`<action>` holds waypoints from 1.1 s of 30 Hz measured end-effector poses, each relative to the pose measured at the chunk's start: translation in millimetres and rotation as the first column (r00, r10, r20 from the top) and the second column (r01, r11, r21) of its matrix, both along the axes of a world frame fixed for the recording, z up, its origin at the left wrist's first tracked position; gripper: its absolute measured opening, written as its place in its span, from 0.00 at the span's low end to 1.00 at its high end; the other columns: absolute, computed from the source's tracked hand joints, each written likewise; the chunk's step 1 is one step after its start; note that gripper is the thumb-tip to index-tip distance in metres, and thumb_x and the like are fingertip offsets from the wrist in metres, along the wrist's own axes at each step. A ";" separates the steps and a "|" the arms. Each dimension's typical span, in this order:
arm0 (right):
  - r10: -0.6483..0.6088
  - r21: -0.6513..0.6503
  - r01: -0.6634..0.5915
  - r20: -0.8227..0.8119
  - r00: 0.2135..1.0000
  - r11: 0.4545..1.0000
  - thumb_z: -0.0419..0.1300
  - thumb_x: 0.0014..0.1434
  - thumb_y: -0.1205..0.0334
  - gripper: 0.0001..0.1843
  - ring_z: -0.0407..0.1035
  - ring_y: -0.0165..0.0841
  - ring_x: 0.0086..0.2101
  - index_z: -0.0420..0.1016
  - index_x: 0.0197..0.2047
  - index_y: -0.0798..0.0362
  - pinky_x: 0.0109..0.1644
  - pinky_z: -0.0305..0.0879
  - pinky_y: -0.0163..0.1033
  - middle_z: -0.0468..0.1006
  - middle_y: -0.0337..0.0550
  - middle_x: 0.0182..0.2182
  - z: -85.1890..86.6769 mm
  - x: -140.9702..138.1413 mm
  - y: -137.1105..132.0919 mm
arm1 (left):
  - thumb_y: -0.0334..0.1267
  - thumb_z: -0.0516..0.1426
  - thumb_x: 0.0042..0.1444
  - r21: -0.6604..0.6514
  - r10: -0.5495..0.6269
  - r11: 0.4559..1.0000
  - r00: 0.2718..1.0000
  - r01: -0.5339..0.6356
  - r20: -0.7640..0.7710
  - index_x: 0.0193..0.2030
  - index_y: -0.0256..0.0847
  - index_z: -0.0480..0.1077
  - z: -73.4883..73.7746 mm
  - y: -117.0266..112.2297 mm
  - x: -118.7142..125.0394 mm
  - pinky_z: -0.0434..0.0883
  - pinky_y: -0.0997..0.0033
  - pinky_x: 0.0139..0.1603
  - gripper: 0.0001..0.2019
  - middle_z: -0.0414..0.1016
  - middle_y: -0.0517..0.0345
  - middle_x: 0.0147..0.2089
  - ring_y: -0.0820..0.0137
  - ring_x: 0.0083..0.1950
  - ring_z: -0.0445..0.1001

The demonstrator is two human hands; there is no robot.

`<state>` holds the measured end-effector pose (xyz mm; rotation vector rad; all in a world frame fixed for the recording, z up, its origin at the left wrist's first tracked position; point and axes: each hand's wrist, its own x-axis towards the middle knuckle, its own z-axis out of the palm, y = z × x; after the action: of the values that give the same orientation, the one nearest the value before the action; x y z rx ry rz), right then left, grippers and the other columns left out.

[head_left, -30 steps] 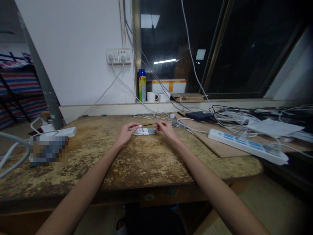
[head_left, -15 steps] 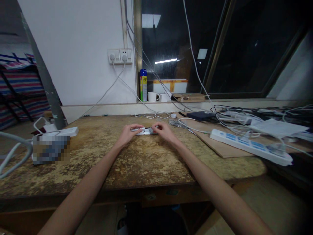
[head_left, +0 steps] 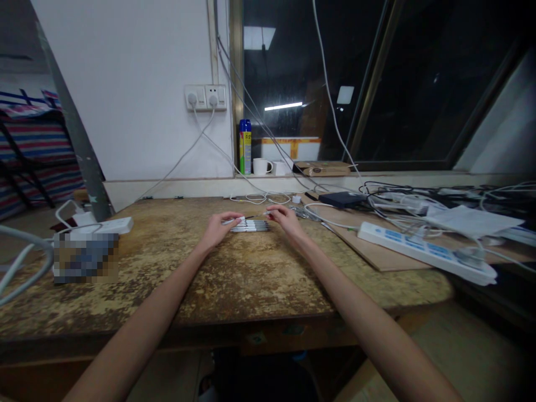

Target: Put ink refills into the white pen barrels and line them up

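My left hand (head_left: pixel 220 228) is closed in a pinch on a slim light-coloured pen (head_left: pixel 230 221). A thin dark length reaches from the pen's right end towards my right hand. My right hand (head_left: pixel 286 221) is closed too, with thumb and forefinger pinching a small light pen part (head_left: pixel 267 213); whether it is a cap or the tip section I cannot tell. Just below and between the hands, several grey and white pens (head_left: pixel 252 226) lie side by side on the worn wooden table (head_left: pixel 251 279).
A crumpled clear plastic wrapper (head_left: pixel 299 211) lies beyond my right hand. Right of it are a brown board (head_left: pixel 368 251), a white power strip (head_left: pixel 422 251) and tangled cables. Another power strip (head_left: pixel 111 226) is at the left. A mug (head_left: pixel 260 166) and spray can (head_left: pixel 245 146) stand on the sill.
My right hand has moved slightly right and up, away from my left hand, and the gap between them is wider. More of the pen row shows. My left hand has shifted slightly left.
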<state>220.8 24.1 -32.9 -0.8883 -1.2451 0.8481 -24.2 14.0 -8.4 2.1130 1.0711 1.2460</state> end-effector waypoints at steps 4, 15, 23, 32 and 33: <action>0.035 0.007 -0.036 0.025 0.999 0.999 0.62 0.53 0.55 0.13 0.77 0.34 0.36 0.79 0.39 0.52 0.47 0.72 0.39 0.82 0.43 0.34 1.9 -2.8 -5.9 | 0.51 0.62 0.57 0.006 -0.003 1.000 1.000 0.003 -0.018 0.46 0.41 0.82 -1.5 1.8 -0.3 0.71 0.60 0.56 0.18 0.84 0.51 0.48 0.57 0.50 0.79; 0.037 0.021 -0.040 0.136 0.990 0.999 0.65 0.51 0.57 0.10 0.76 0.37 0.36 0.80 0.37 0.51 0.45 0.71 0.40 0.83 0.44 0.34 13.5 -8.6 -19.7 | 0.51 0.61 0.58 0.022 -0.026 0.999 0.999 0.027 -0.041 0.46 0.41 0.82 1.4 -2.1 2.3 0.70 0.61 0.57 0.18 0.84 0.51 0.48 0.57 0.51 0.79; 0.036 0.047 -0.047 0.207 0.978 0.998 0.66 0.52 0.56 0.11 0.75 0.36 0.37 0.82 0.38 0.52 0.44 0.69 0.39 0.83 0.43 0.35 13.6 -6.9 -19.1 | 0.51 0.61 0.58 0.000 -0.041 0.999 0.998 0.041 -0.037 0.47 0.41 0.82 1.6 -1.2 2.3 0.70 0.61 0.58 0.18 0.84 0.51 0.49 0.56 0.52 0.78; 0.153 0.052 -0.171 0.246 0.957 0.984 0.68 0.51 0.55 0.12 0.74 0.33 0.35 0.81 0.38 0.52 0.43 0.69 0.37 0.83 0.42 0.36 9.8 -19.7 -24.3 | 0.53 0.60 0.60 -0.014 -0.110 0.994 0.991 0.109 -0.080 0.48 0.42 0.82 0.3 -7.3 5.0 0.69 0.61 0.59 0.19 0.84 0.52 0.48 0.57 0.51 0.79; 0.158 0.056 -0.177 0.247 0.956 0.983 0.68 0.51 0.55 0.12 0.74 0.33 0.34 0.80 0.37 0.52 0.42 0.69 0.37 0.82 0.42 0.36 8.7 -20.4 -24.4 | 0.52 0.60 0.60 -0.018 -0.115 0.993 0.990 0.114 -0.083 0.48 0.42 0.82 -0.2 -7.5 5.2 0.69 0.61 0.59 0.19 0.84 0.52 0.48 0.57 0.51 0.79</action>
<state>200.4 -0.3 -24.2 -0.8495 -1.5738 0.8365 -19.0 6.5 -8.6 2.2006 0.9750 1.1020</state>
